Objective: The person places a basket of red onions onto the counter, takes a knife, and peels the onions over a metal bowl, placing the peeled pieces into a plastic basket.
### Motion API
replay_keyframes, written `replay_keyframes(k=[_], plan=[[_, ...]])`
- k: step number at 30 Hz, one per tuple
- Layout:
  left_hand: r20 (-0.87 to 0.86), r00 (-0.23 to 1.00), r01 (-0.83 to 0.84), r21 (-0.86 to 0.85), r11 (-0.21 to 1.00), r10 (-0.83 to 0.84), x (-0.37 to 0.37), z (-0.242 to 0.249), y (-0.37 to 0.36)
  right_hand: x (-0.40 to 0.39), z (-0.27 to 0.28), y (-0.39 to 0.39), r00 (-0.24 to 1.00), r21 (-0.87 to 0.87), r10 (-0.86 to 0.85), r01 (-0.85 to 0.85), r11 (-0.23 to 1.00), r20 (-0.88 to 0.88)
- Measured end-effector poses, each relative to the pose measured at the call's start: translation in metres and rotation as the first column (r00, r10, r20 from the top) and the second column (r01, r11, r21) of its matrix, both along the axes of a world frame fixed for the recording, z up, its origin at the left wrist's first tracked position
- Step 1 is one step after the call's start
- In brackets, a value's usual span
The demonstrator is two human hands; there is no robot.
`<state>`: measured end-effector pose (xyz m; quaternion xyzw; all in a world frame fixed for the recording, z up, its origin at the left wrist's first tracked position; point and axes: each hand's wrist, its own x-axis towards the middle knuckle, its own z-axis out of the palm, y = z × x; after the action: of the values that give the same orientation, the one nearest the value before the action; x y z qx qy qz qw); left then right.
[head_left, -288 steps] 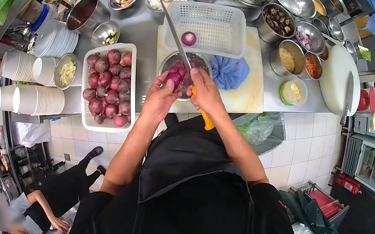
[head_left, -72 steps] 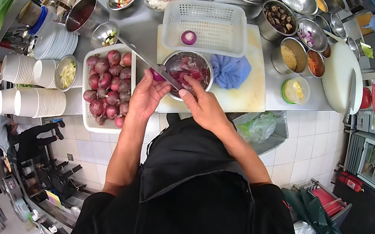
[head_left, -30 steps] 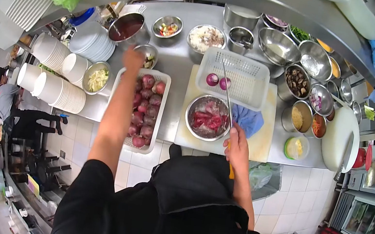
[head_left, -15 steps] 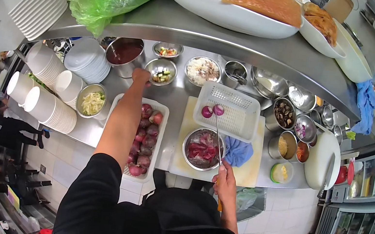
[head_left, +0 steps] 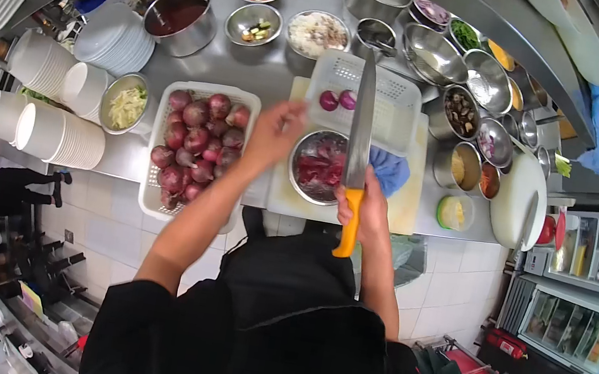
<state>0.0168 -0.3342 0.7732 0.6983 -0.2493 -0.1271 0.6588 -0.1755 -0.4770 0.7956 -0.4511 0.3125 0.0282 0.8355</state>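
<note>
Gripping the yellow plastic handle of a long steel-bladed kitchen knife, the right hand has its fingers wrapped tight, the blade pointing away over the round steel bowl of purple onion peelings; the left hand hovers between that bowl and the white slotted plastic tray of whole red onions on the left, whether its fingers hold anything I cannot tell; the bowl sits on a pale cutting board, touching a crumpled blue cloth on its right; beyond stands a white perforated plastic basket holding two peeled purple onions; small steel bowls of chopped ingredients line the far steel tabletop; stacked white bowls stand far left.
</note>
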Motion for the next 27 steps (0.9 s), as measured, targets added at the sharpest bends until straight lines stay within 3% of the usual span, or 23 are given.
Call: replay_keyframes(k=[2,4,5,7,8,10,13,15,16,18,19,20,21,23,25,27], plan=[[0.124,0.990,0.067,0.013,0.998,-0.068,-0.045,0.012,-0.007,0.017,0.017,-0.001,0.997,0.196,-0.049,0.035,0.980,0.066],[0.152,0.987,0.051,-0.051,0.997,-0.043,-0.065,0.009,-0.020,0.016,0.014,-0.009,0.994,0.276,-0.014,-0.018,0.961,0.112],[0.414,0.908,-0.064,-0.009,0.998,0.062,-0.061,-0.011,-0.027,0.020,0.012,-0.011,0.988,0.360,0.016,-0.070,0.931,0.151],[0.511,0.852,-0.271,0.240,0.932,0.116,-0.057,-0.035,-0.027,0.017,0.010,-0.013,0.989,0.258,0.036,-0.072,0.963,0.144],[0.421,0.900,-0.268,0.325,0.907,0.115,-0.058,-0.026,-0.019,0.016,0.010,-0.012,0.998,0.173,0.013,-0.024,0.985,0.062],[0.451,0.883,-0.250,0.212,0.945,0.133,-0.056,-0.019,-0.009,0.011,-0.006,-0.019,1.000,0.088,0.017,-0.017,0.996,-0.002],[0.395,0.915,-0.176,0.223,0.959,0.076,-0.055,0.000,0.004,0.012,-0.004,-0.014,0.992,0.006,0.118,-0.117,0.993,-0.038],[0.403,0.912,-0.183,0.241,0.953,0.073,-0.051,0.017,0.014,0.012,-0.001,-0.010,0.981,-0.244,0.123,-0.158,0.957,-0.153],[0.453,0.876,-0.270,0.176,0.947,0.166,-0.041,0.029,0.028,0.011,0.001,-0.007,0.987,-0.339,0.142,-0.158,0.928,-0.073],[0.439,0.835,-0.465,0.237,0.853,0.333,-0.007,0.056,0.077,0.007,-0.002,-0.008,0.988,-0.360,0.135,-0.152,0.920,-0.073],[0.602,0.679,-0.639,0.206,0.741,0.419,0.016,0.065,0.107,0.004,-0.005,-0.009,0.988,-0.382,0.130,-0.152,0.912,-0.083],[0.535,0.643,-0.701,0.122,0.703,0.548,0.040,0.079,0.137,0.002,-0.006,-0.010,0.990,-0.381,0.119,-0.141,0.914,-0.080],[0.746,0.422,-0.817,0.067,0.572,0.515,0.072,0.082,0.177,0.001,-0.007,-0.011,0.991,-0.367,0.108,-0.129,0.921,-0.077],[0.861,0.298,-0.920,0.145,0.363,0.413,0.144,0.076,0.258,-0.001,-0.008,-0.009,0.994,-0.353,0.090,-0.109,0.929,-0.070],[0.817,0.425,-0.904,0.404,0.140,0.390,0.174,0.089,0.300,0.001,-0.008,-0.008,0.992,-0.342,0.097,-0.118,0.932,-0.078],[0.769,0.561,-0.814,0.580,0.033,0.305,0.199,0.086,0.329,0.002,-0.006,-0.004,0.993,-0.348,0.101,-0.115,0.931,-0.056]])
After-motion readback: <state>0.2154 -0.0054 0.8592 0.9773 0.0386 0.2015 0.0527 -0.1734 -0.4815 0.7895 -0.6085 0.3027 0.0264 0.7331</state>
